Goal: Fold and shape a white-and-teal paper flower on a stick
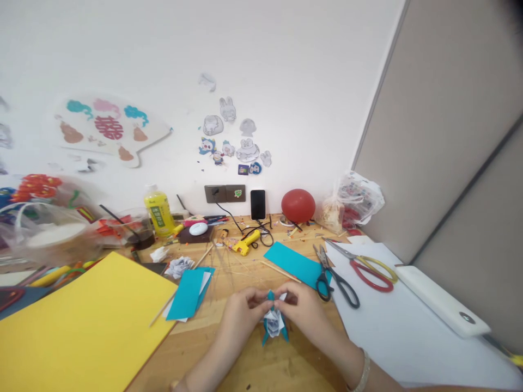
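My left hand (242, 316) and my right hand (305, 311) meet low in the middle of the wooden table (245, 359). Both pinch a small folded paper piece (274, 321), teal outside and white inside, held just above the tabletop. The fingertips close on its top edge from either side. A bracelet circles my right wrist. Flat teal sheets lie close by: one stack (188, 293) to the left of my hands, another sheet (295, 263) beyond them to the right.
A big yellow sheet (77, 326) covers the left front. Black scissors (335, 277) and red-yellow scissors (368, 267) lie right, partly on white paper (400, 337). Behind: yellow glue gun (246, 243), red balloon (298, 205), phone (257, 204), yellow bottle (159, 212), thin wooden sticks, crumpled paper.
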The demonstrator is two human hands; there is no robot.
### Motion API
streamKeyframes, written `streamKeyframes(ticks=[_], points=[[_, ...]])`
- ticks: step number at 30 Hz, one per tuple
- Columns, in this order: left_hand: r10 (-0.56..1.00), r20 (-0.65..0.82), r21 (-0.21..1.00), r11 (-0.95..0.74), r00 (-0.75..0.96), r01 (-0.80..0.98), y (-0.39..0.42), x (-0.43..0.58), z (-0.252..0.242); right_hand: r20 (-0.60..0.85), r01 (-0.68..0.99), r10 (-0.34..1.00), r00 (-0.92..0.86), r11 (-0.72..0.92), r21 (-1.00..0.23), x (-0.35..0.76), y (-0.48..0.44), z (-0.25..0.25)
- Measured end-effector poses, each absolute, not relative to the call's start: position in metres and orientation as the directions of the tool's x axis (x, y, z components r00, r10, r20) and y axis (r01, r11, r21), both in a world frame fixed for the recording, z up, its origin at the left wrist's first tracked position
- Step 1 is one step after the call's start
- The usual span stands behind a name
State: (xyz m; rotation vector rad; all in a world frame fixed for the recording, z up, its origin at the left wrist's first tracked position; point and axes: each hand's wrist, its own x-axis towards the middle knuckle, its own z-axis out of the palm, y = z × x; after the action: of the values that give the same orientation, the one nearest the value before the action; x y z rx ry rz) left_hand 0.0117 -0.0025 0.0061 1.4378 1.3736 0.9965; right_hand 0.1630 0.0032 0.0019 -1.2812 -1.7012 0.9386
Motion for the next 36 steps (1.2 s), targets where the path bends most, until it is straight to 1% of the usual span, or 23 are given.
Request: streamKeyframes(ticks=[2,4,8,10,14,16,19,22,25,29,33,36], points=[[0.999,-0.022,0.950,0.006,0.047,0.312,-0.004,0.012,0.007,0.136,0.361,0.974,-0.181,0.195,-0.912,0.163,0.004,0.003],[0.999,-0.035,0.955,0.023,0.035,0.296,-0.004,0.012,0.007,0.107,0.325,0.977,-0.187,0.164,-0.931,0.164,0.004,0.005],[0.996,-0.073,0.982,0.064,0.046,0.180,-0.003,0.013,0.007,0.064,0.257,0.972,-0.228,0.123,-0.959,0.167,0.005,0.009],[0.995,-0.088,0.985,0.080,0.046,0.150,-0.002,0.014,0.008,0.060,0.237,0.968,-0.243,0.119,-0.964,0.167,0.005,0.009],[0.998,-0.066,0.976,0.060,0.022,0.211,-0.003,0.014,0.009,0.062,0.222,0.974,-0.216,0.111,-0.969,0.164,0.005,0.004],[0.999,-0.032,0.961,0.036,-0.019,0.274,-0.005,0.013,0.010,0.096,0.228,0.981,-0.170,0.134,-0.964,0.160,0.004,0.003],[0.998,0.013,0.947,0.009,-0.066,0.321,-0.009,0.014,0.016,0.210,0.249,0.972,-0.107,0.230,-0.941,0.156,0.000,0.005],[0.996,0.073,0.942,-0.052,-0.052,0.330,-0.012,0.014,0.024,0.300,0.289,0.948,-0.101,0.317,-0.903,0.155,-0.003,0.008],[0.995,0.093,0.930,-0.078,-0.025,0.360,-0.013,0.014,0.026,0.381,0.357,0.918,-0.106,0.393,-0.847,0.156,-0.005,0.010],[0.989,0.143,0.903,-0.113,-0.041,0.415,-0.013,0.014,0.023,0.466,0.429,0.879,-0.101,0.461,-0.777,0.156,-0.006,0.009],[0.975,0.222,0.867,-0.184,-0.029,0.463,-0.014,0.013,0.022,0.498,0.458,0.859,-0.124,0.494,-0.739,0.157,-0.007,0.011],[0.966,0.255,0.843,-0.239,0.031,0.482,-0.015,0.013,0.025,0.413,0.455,0.891,-0.190,0.453,-0.767,0.161,-0.006,0.016]])
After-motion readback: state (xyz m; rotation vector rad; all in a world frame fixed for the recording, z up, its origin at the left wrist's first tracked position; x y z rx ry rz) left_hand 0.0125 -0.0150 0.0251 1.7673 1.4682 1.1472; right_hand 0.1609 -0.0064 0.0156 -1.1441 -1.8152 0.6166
